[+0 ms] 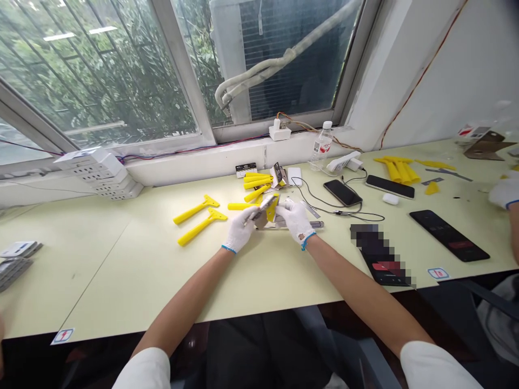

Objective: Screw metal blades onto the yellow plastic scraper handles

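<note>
My left hand (pixel 240 229), in a white knit glove with blue trim, is closed on a flat grey metallic piece (pixel 264 206) in front of me. My right hand (pixel 297 218), gloved the same way, is closed at the yellow scraper head (pixel 272 209), which is against the grey piece; its fingertips are partly hidden. Beneath the hands a long shiny metal-looking strip (pixel 315 225) lies on the table. A thin blade (pixel 311 209) is just beyond the right hand. To the left lie two yellow scrapers (pixel 203 227), and several yellow handles (pixel 257 182) are piled behind the hands.
Small black-and-white boxes (pixel 246 169), a water bottle (pixel 322 143) and a power strip (pixel 346 162) stand along the window wall. Phones (pixel 449 235) and a cable (pixel 360 216) are on the right. White boxes (pixel 99 173) are stacked at left. A co-worker's gloved hand (pixel 505 192) is at far right.
</note>
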A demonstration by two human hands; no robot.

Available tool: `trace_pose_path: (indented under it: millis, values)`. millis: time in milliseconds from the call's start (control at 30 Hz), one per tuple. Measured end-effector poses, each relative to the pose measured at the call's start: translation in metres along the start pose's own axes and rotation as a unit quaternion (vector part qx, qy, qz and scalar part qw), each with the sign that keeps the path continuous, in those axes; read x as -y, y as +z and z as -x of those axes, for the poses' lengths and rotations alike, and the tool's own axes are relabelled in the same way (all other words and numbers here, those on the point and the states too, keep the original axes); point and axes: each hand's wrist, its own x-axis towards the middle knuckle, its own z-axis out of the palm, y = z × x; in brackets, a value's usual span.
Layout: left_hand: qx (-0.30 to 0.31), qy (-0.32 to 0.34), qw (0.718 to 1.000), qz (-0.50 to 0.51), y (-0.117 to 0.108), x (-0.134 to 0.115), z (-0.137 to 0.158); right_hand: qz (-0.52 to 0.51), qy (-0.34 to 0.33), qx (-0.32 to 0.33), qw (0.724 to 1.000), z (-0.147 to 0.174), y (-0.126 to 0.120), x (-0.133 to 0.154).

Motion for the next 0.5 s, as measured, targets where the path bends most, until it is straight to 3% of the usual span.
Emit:
trace_pose_path:
  millis: [67,200,500]
  values:
    - [0.051,0.011,0.999,0.006,0.008,-0.013,0.007,0.015,-0.008,0.008,1.0,0.005,0.005,0.004]
    - [0.083,0.022,0.996,0.006,0.01,-0.029,0.013,0.043,-0.022,0.027,0.998,0.011,0.013,0.011]
    - [-0.033,-0.049,0.997,0.058,0.024,-0.004,0.006,0.1,-0.032,0.066,0.992,0.018,0.012,0.013]
